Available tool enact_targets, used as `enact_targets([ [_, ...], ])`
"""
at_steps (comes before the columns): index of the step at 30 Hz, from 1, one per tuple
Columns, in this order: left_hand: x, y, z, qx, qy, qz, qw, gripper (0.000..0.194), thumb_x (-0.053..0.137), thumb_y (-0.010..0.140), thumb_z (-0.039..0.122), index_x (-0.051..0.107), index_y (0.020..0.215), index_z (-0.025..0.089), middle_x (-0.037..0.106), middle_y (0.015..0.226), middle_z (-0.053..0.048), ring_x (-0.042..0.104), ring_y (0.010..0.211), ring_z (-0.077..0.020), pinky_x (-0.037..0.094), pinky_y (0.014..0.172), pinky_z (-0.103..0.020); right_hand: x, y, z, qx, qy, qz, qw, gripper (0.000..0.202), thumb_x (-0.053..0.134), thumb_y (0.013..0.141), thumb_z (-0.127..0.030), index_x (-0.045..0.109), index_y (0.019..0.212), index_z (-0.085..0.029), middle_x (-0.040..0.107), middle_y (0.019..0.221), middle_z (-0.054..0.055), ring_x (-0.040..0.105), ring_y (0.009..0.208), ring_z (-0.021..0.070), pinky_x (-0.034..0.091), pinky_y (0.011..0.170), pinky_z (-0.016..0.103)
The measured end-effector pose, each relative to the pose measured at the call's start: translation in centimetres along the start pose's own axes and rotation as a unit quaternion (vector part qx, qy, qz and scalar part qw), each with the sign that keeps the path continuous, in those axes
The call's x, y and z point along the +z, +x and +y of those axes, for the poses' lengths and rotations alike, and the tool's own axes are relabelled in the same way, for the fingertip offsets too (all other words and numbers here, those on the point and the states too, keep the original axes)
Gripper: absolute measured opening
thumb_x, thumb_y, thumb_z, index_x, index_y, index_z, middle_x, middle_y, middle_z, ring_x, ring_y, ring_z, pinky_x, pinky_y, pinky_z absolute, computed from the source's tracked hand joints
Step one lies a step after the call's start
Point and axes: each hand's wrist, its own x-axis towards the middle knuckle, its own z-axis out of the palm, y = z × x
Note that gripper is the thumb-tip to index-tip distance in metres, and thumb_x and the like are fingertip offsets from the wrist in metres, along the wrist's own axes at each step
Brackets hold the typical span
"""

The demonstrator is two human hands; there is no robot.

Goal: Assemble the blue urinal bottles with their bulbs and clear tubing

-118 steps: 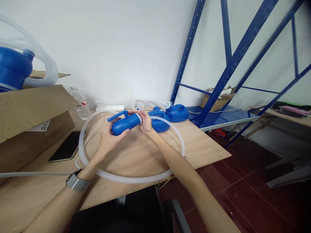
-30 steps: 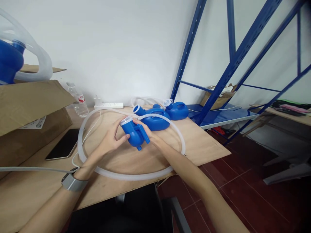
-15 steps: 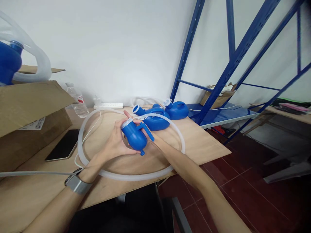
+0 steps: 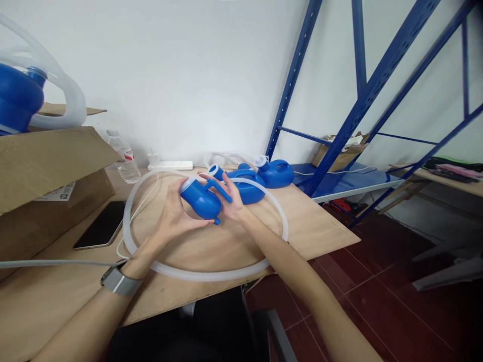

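A blue plastic urinal cup point(image 4: 203, 200) with a side handle, a pale rim and a small nozzle is tilted above the table. My left hand point(image 4: 175, 211) is closed around it, with the thumb near the nozzle end and the fingers by the rim. Beside the handle, my right hand point(image 4: 234, 202) has its fingers apart; part of it is hidden behind the cup, and firm contact cannot be made out. A translucent hose point(image 4: 211, 276) loops across the table around both hands. Just behind lies a larger blue urinal bottle point(image 4: 251, 193), with another blue bottle point(image 4: 279, 176) farther back.
On the left stand an open cardboard box point(image 4: 56, 161) with a blue bottle point(image 4: 18, 98) above it, a phone point(image 4: 101, 224) and a water bottle point(image 4: 128, 163). A power strip point(image 4: 175, 165) lies by the wall. Blue metal shelving point(image 4: 339, 130) rises at the right.
The cup has shifted slightly left and up in my left hand, tilting flatter. My right hand has come out from behind it to the handle side, fingers more spread.
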Motion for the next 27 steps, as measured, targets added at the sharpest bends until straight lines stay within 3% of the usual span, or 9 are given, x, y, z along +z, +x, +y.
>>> enact_targets([
  [2, 0.0, -0.1, -0.6, 0.015, 0.030, 0.000, 0.999, 0.119, 0.096, 0.057, 0.062, 0.035, 0.152, 0.024, 0.051, 0.144, -0.019, 0.057, 0.131, -0.0423, 0.052, 0.106, -0.061, -0.7, 1.5, 0.4, -0.002, 0.057, -0.055, 0.997, 0.072, 0.050, 0.090, -0.080, 0.068, 0.135, -0.026, 0.074, 0.132, 0.006, 0.068, 0.128, 0.0276, 0.054, 0.109, 0.042],
  [4, 0.0, -0.3, -1.0, 0.034, 0.055, -0.019, 0.998, 0.116, 0.096, 0.059, 0.059, 0.035, 0.151, 0.024, 0.050, 0.146, -0.019, 0.055, 0.135, -0.0420, 0.050, 0.109, -0.061, -1.4, 1.8, 0.8, -0.033, 0.059, -0.073, 0.995, 0.069, 0.066, 0.085, -0.074, 0.065, 0.138, -0.030, 0.077, 0.122, 0.004, 0.073, 0.117, 0.0256, 0.057, 0.103, 0.039],
  [7, 0.1, -0.5, -0.9, 0.058, 0.063, -0.042, 0.995, 0.114, 0.096, 0.061, 0.060, 0.036, 0.151, 0.025, 0.050, 0.148, -0.019, 0.052, 0.139, -0.0415, 0.047, 0.113, -0.060, -1.3, 1.4, 1.4, -0.092, 0.003, -0.012, 0.996, 0.063, 0.084, 0.076, -0.057, 0.068, 0.130, -0.028, 0.079, 0.103, 0.003, 0.076, 0.104, 0.0226, 0.060, 0.090, 0.031],
  [10, -0.1, -0.4, 0.0, 0.079, 0.044, -0.029, 0.995, 0.106, 0.094, 0.061, 0.066, 0.043, 0.144, 0.025, 0.053, 0.146, -0.018, 0.055, 0.137, -0.0402, 0.048, 0.113, -0.058, -0.6, 1.2, 1.9, -0.112, -0.021, 0.068, 0.991, 0.050, 0.077, 0.083, -0.061, 0.072, 0.117, -0.025, 0.076, 0.085, 0.002, 0.074, 0.085, 0.0196, 0.059, 0.071, 0.026],
  [13, -0.3, 0.1, 1.3, 0.096, 0.024, -0.010, 0.995, 0.077, 0.089, 0.073, 0.060, 0.053, 0.131, 0.024, 0.062, 0.138, -0.015, 0.064, 0.128, -0.0351, 0.053, 0.108, -0.053, -0.1, 1.3, 2.3, -0.124, -0.047, 0.117, 0.984, 0.050, 0.066, 0.087, -0.070, 0.073, 0.093, -0.020, 0.067, 0.071, 0.001, 0.064, 0.063, 0.0152, 0.050, 0.052, 0.023],
  [16, -0.6, 0.5, 2.3, 0.106, 0.031, -0.005, 0.994, 0.048, 0.079, 0.089, 0.040, 0.058, 0.129, 0.023, 0.072, 0.123, -0.010, 0.071, 0.113, -0.0279, 0.058, 0.100, -0.043, -0.1, 1.2, 2.5, -0.149, -0.087, 0.109, 0.979, 0.055, 0.071, 0.082, -0.072, 0.070, 0.076, -0.017, 0.060, 0.064, 0.000, 0.050, 0.052, 0.0105, 0.041, 0.046, 0.022],
  [22, -0.9, 0.6, 2.8, 0.121, 0.047, -0.030, 0.991, 0.038, 0.071, 0.095, 0.032, 0.065, 0.132, 0.025, 0.074, 0.119, -0.009, 0.074, 0.106, -0.0240, 0.059, 0.095, -0.036, -0.1, 0.3, 2.1, -0.135, -0.072, 0.050, 0.987, 0.061, 0.053, 0.094, -0.074, 0.075, 0.089, -0.016, 0.048, 0.060, -0.003, 0.043, 0.049, 0.0092, 0.034, 0.043, 0.022],
  [27, -0.8, 0.4, 3.0, 0.088, 0.009, -0.034, 0.996, 0.028, 0.068, 0.095, 0.029, 0.068, 0.122, 0.021, 0.076, 0.115, -0.010, 0.073, 0.105, -0.0239, 0.057, 0.096, -0.036, -0.3, 0.2, 2.0, -0.135, -0.116, 0.013, 0.984, 0.053, 0.061, 0.091, -0.066, 0.075, 0.100, -0.016, 0.052, 0.063, -0.003, 0.043, 0.054, 0.0096, 0.036, 0.047, 0.021],
])
